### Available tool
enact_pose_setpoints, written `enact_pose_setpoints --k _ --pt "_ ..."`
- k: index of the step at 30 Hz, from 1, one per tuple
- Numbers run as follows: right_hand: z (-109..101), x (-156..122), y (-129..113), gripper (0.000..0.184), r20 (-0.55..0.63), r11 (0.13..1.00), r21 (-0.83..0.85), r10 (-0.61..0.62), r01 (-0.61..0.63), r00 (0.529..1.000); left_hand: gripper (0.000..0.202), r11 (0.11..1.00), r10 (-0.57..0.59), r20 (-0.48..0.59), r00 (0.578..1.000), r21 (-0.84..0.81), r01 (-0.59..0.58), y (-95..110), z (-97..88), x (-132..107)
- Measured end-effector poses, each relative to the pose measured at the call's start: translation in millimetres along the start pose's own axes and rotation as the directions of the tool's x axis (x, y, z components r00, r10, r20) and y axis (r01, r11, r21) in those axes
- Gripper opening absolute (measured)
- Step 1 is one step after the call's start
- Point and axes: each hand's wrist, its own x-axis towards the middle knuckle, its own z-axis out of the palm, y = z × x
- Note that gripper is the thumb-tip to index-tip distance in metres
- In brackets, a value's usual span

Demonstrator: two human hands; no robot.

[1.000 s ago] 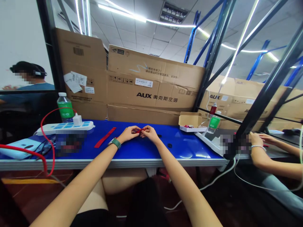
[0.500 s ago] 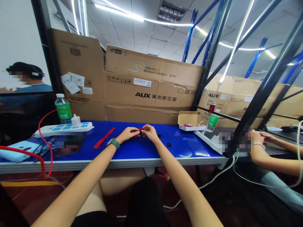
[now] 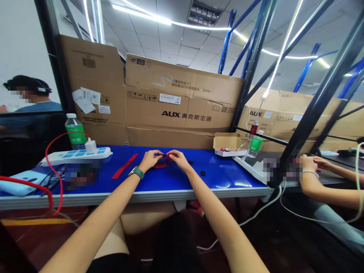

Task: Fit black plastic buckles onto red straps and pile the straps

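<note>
My left hand (image 3: 150, 160), with a green-strapped watch at the wrist, pinches a small black piece (image 3: 164, 156) whose kind is too small to make out. Opposite it, my right hand (image 3: 177, 159) grips the end of a red strap (image 3: 161, 165), part of which droops below the fingers onto the blue tabletop (image 3: 170, 182). Another red strap (image 3: 125, 167) lies flat to the left of my left hand. A black buckle-like part (image 3: 203, 173) rests to the right of my right hand, and a dark piece (image 3: 190, 162) shows just past that hand.
A white power strip (image 3: 76, 154), a green-labelled bottle (image 3: 75, 131) and a light-blue device (image 3: 24, 181) with cables stand at left. An open small box (image 3: 227, 147) is at the back right, before a black post (image 3: 294, 140). Cardboard (image 3: 182, 102) walls the back. A co-worker's hands (image 3: 309, 165) are at right.
My hands have moved slightly apart. The black piece now shows between them, and more of the red strap hangs in view below. The view has shifted a little.
</note>
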Motion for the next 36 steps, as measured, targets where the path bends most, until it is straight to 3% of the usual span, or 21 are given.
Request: enact_pose_setpoints --k 5,8,11,16,21,25,32,36 --pt "0 3 13 0.035 -0.105 0.995 0.009 0.103 -0.102 0.989 0.026 0.991 0.044 -0.076 0.996 0.133 -0.034 6 -0.8 0" --pt "1 3 12 0.024 -0.108 0.997 -0.047 0.057 -0.062 0.993 0.026 0.994 0.051 -0.053 0.997 0.101 -0.045 7 0.7 -1" --pt "3 2 10 0.015 -0.036 0.996 -0.094 0.005 -0.008 0.999 0.028 0.995 0.058 -0.042 0.997 0.078 -0.055 7 2.7 -1" --pt "7 0 11 0.033 -0.044 0.991 -0.114 0.071 -0.076 0.996 0.03 0.997 0.053 -0.091 0.994 0.059 -0.048 7 4.1 0" --pt "4 -2 9 0.025 -0.012 0.993 -0.089 0.079 -0.08 0.997 0.029 0.995 0.081 -0.044 0.996 0.062 -0.078 12 4.2 -2" --pt "6 -6 5 0.046 0.019 0.993 -0.03 0.117 -0.117 0.993 0.032 0.997 0.074 -0.058 0.996 0.003 -0.074 15 5.4 -3" --pt "10 -6 8 0.057 0.051 0.997 -0.057 0.059 -0.056 0.997 0.043 0.996 0.018 -0.121 0.992 -0.082 -0.028 13 2.0 -2" --pt "10 -7 4 0.05 0.001 0.994 -0.11 -0.014 0.014 1.0 0.051 0.983 0.019 -0.034 0.999 -0.182 -0.024 14 1.6 -1"
